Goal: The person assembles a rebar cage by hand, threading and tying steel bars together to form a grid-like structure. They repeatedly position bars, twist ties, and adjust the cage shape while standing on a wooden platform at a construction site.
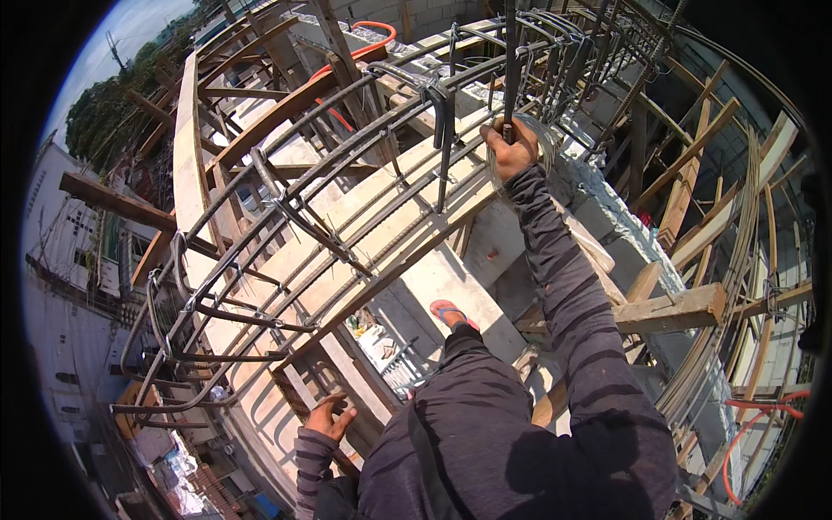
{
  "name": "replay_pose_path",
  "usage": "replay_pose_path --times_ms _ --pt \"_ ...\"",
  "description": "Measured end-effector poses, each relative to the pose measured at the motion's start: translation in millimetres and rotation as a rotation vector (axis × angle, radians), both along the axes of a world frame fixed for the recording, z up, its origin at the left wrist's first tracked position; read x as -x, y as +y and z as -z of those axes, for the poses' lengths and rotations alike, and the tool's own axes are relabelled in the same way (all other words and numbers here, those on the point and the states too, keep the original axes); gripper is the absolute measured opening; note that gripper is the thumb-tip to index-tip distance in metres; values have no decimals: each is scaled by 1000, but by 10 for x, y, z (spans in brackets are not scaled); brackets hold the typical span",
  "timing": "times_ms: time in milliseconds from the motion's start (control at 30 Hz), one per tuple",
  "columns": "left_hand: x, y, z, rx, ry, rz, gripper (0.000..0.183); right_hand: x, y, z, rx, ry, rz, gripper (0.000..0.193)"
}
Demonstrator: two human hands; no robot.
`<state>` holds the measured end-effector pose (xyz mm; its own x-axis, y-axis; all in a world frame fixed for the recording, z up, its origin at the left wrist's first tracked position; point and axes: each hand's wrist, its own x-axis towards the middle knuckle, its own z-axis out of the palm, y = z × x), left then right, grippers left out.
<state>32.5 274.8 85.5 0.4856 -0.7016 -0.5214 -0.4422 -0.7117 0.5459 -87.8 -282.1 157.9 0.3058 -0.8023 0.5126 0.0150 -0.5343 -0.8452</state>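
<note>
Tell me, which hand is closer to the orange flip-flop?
Left. The left hand hangs open low down, a little left of and below the orange flip-flop. The right hand is far above it, closed around an upright steel bar and thin wires.

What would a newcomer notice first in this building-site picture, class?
The long cage of steel bars sweeps across the middle over wooden boards. The right hand grips an upright bar near the top, with thin wires in its fist. The left hand hangs open at the bottom, high above the rooftops below.
</note>
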Motion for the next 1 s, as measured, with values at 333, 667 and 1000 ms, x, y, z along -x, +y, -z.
replay_pose_path --times_ms 333,667,1000 --pt "-215 -260 -296 11 -152 257 54 -15 127 -448 -65 48 -17 24" --pt "-211 -660 -1052 152 -35 339 55 447 32 -1673 -64 -382 -571 18" --pt "184 -1428 -2201 1120 -636 296 105 877 1691 -1188 -427 -660 -1053 17"
